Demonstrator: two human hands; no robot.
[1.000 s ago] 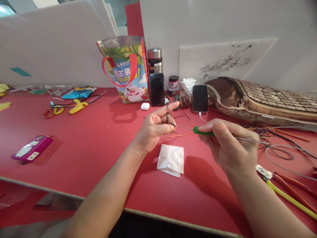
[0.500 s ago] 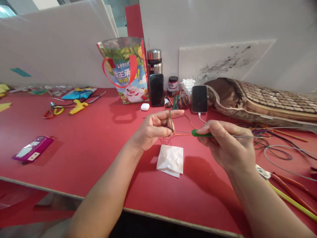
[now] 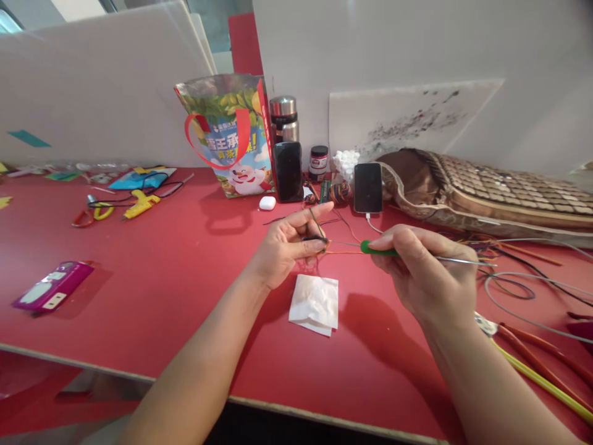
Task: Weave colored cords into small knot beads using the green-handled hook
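My left hand [image 3: 283,248] pinches a small piece of dark yarn work [image 3: 317,238] between thumb and fingers. A dark strand loops over its raised index finger. Closed around the green grip of a crochet hook [image 3: 377,248], my right hand [image 3: 424,272] points the thin metal shaft left. The tip meets the yarn at my left fingertips, too small to make out. Out of the back of my right hand runs the hook's other metal end. An orange strand [image 3: 345,252] stretches between the hands. Below them a folded white paper [image 3: 315,303] lies on the red table [image 3: 185,278].
Behind the hands stand a printed bag [image 3: 231,142], a steel flask [image 3: 284,117], two phones and a dark-lidded jar [image 3: 319,162]. Pliers [image 3: 514,340] and loose wires lie right. A yellow glue gun [image 3: 141,204] and purple box [image 3: 54,285] lie left.
My left index finger has tipped upward and the dark strand on it now slants. More of the dark yarn shows at the thumb. The whole view has shifted slightly.
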